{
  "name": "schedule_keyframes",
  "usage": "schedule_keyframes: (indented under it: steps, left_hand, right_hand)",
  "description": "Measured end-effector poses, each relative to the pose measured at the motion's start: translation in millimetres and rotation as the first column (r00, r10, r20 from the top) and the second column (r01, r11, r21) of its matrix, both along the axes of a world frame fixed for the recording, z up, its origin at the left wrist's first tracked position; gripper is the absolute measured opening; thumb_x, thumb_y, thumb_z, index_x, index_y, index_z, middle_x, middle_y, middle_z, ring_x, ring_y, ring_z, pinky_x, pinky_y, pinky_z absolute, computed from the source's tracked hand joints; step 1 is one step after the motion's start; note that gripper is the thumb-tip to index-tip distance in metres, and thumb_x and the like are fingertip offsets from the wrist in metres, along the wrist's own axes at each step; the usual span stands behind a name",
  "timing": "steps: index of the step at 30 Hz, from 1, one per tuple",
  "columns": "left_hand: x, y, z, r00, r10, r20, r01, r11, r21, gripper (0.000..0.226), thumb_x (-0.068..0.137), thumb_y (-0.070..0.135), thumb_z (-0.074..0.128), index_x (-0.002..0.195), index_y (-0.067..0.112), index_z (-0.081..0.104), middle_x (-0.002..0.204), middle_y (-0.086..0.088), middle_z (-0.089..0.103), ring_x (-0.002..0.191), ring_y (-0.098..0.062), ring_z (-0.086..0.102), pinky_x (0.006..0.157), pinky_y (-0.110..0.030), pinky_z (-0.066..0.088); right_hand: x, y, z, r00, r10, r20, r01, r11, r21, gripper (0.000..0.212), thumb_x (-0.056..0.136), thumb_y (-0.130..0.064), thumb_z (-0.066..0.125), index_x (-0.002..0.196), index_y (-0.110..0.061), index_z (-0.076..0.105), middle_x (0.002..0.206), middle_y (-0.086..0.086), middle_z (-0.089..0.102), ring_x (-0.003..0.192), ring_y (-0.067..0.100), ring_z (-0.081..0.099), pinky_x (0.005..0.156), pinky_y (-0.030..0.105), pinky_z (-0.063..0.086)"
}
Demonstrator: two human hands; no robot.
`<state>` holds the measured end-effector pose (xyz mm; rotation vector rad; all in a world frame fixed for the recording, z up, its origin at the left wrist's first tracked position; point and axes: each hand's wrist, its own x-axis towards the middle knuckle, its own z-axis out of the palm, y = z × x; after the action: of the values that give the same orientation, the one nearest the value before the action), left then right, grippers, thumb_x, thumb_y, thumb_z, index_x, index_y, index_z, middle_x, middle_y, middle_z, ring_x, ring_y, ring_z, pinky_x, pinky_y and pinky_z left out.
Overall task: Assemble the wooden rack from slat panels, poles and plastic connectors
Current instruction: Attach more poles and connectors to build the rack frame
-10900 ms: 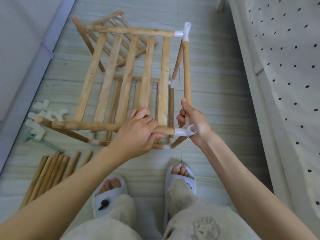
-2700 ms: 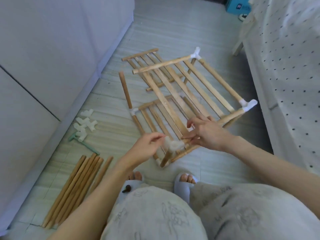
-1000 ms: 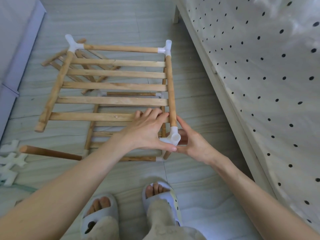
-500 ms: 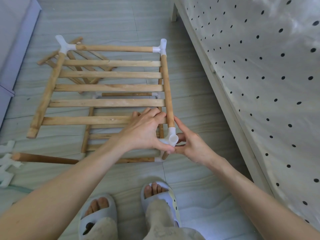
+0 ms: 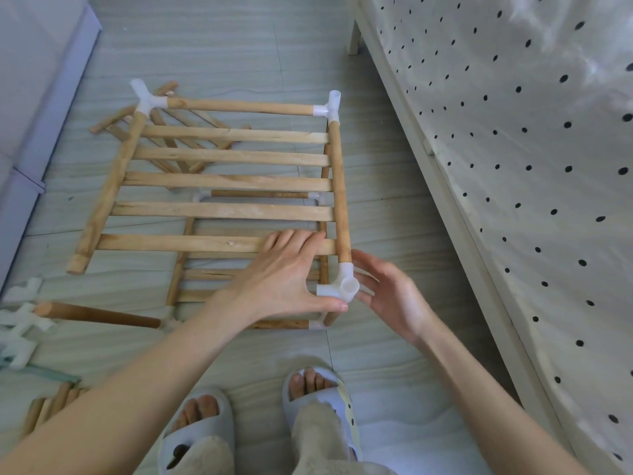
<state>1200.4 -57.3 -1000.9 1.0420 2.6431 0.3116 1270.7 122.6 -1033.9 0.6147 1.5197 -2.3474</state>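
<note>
The half-built wooden rack stands on the floor, its upper slat panel [image 5: 222,181] raised above a lower panel [image 5: 212,274]. White plastic connectors cap the far left corner [image 5: 144,97], the far right corner [image 5: 330,106] and the near right corner [image 5: 342,286]. The near left rail end [image 5: 77,265] is bare wood. My left hand [image 5: 281,279] lies with straight fingers on the nearest slat, its thumb pressed under the near right connector. My right hand [image 5: 390,296] is spread just right of that connector, fingertips close to it, holding nothing.
A pole [image 5: 96,313] sticks out leftward from the lower near corner. Loose white connectors [image 5: 20,323] and a bundle of poles [image 5: 48,406] lie at the left edge. A spare slat panel [image 5: 178,138] lies behind. A dotted bed [image 5: 513,166] borders the right, a cabinet [image 5: 34,80] the left.
My right hand has come off the near right connector and spread out beside it. My left hand stays on the slat and connector. The rack has barely moved.
</note>
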Motion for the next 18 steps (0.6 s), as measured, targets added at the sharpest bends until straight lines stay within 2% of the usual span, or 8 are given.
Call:
schedule_keyframes:
  steps: [1,3,5,8,12,14,18]
  left_hand:
    - [0,0,-1,1.000,0.002,-0.001,-0.002,1.000,0.004,0.122,0.050,0.090,0.025,0.148,0.019,0.013,0.142,0.007,0.026,0.125,-0.012,0.023,0.107,-0.028,0.018]
    - [0,0,-2,1.000,0.004,-0.006,-0.003,1.000,0.018,0.120,0.051,0.090,0.026,0.148,0.019,0.014,0.140,0.007,0.026,0.123,-0.012,0.023,0.106,-0.026,0.018]
    - [1,0,-4,1.000,0.014,-0.012,-0.013,0.999,0.052,0.116,0.053,0.088,0.030,0.147,0.020,0.019,0.136,0.007,0.029,0.121,-0.012,0.026,0.103,-0.025,0.019]
    - [3,-1,-5,0.998,0.062,0.022,-0.064,0.988,0.140,0.106,0.057,0.082,0.046,0.144,0.024,0.024,0.129,0.007,0.031,0.117,-0.010,0.028,0.099,-0.021,0.020]
    - [6,-2,-6,0.997,0.070,0.021,-0.073,0.983,0.169,0.103,0.057,0.080,0.051,0.142,0.027,0.028,0.126,0.008,0.032,0.115,-0.007,0.026,0.098,-0.018,0.020]
    - [6,-3,-7,0.997,0.080,0.016,-0.081,0.983,0.167,0.102,0.058,0.079,0.054,0.141,0.024,0.031,0.126,0.007,0.033,0.116,-0.009,0.028,0.098,-0.019,0.020]
    - [7,-3,-7,0.996,0.088,-0.018,-0.084,0.985,0.148,0.108,0.053,0.085,0.042,0.140,0.021,0.035,0.126,0.006,0.036,0.115,-0.010,0.030,0.097,-0.019,0.020]
  right_hand:
    - [-5,-8,1,0.997,-0.079,0.011,0.078,0.994,0.074,0.038,0.098,-0.028,0.041,0.125,-0.005,0.055,0.122,0.007,0.062,0.102,0.015,0.063,0.079,0.024,0.051]
    - [-18,-25,4,0.986,-0.164,-0.025,0.165,0.971,0.170,0.038,0.100,-0.032,0.038,0.108,-0.007,0.066,0.107,0.008,0.068,0.097,0.016,0.063,0.082,0.030,0.052]
    - [-30,-39,9,0.976,-0.205,-0.068,0.212,0.968,0.134,0.032,0.099,-0.027,0.043,0.099,-0.006,0.067,0.101,0.012,0.068,0.097,0.021,0.063,0.090,0.038,0.051]
    - [-37,-50,10,0.960,-0.275,-0.048,0.277,0.960,0.038,0.034,0.099,-0.030,0.041,0.101,-0.004,0.063,0.105,0.016,0.065,0.100,0.024,0.061,0.093,0.040,0.049]
    - [-34,-52,5,0.944,-0.329,0.040,0.330,0.943,-0.034,0.054,0.099,-0.047,0.024,0.096,-0.009,0.063,0.114,0.018,0.063,0.097,0.026,0.061,0.096,0.042,0.046]
    - [-32,-53,5,0.943,-0.330,0.032,0.331,0.943,-0.030,0.059,0.099,-0.050,0.019,0.098,-0.010,0.063,0.110,0.015,0.064,0.090,0.024,0.061,0.092,0.040,0.046]
    - [-27,-58,4,0.944,-0.327,-0.040,0.326,0.945,-0.021,0.059,0.100,-0.047,0.015,0.101,-0.010,0.061,0.093,0.010,0.067,0.074,0.021,0.063,0.071,0.034,0.047]
